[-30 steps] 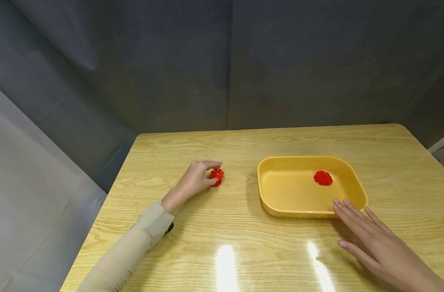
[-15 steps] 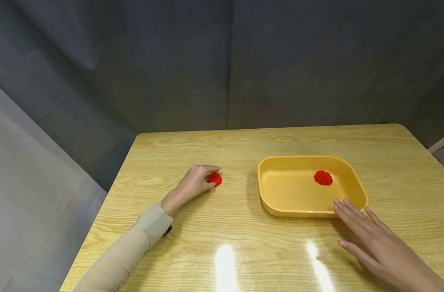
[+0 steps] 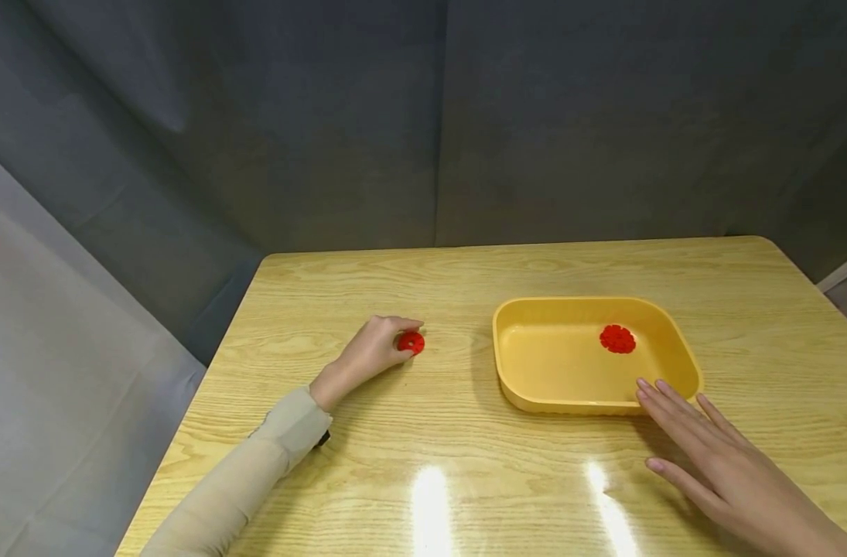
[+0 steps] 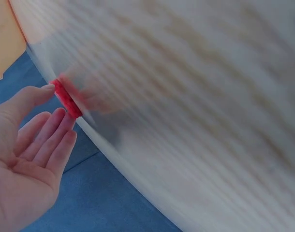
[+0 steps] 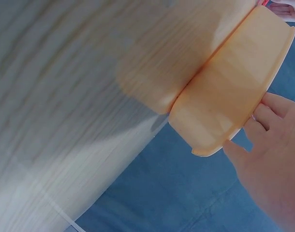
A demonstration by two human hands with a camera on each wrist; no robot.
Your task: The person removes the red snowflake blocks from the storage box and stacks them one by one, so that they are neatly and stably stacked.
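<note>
On the left of the light wooden table (image 3: pixel 465 480), the left hand (image 3: pixel 367 352) in its beige sleeve (image 3: pixel 256 472) pinches a small red notched plastic disc (image 3: pixel 412 342) between thumb and fingertips. A second ago the disc stood higher and showed its face; now it sits lower, tucked closer under the fingers against the tabletop, so the grasp looks tighter and the piece seems ready to lift. To the right, the yellow rectangular plastic tray (image 3: pixel 527 398) holds a second red notched disc (image 3: pixel 616 339), unmoved. The right hand (image 3: pixel 715 464) lies flat, fingers straight, fingertips touching the tray's near corner as before, steadying it.
</note>
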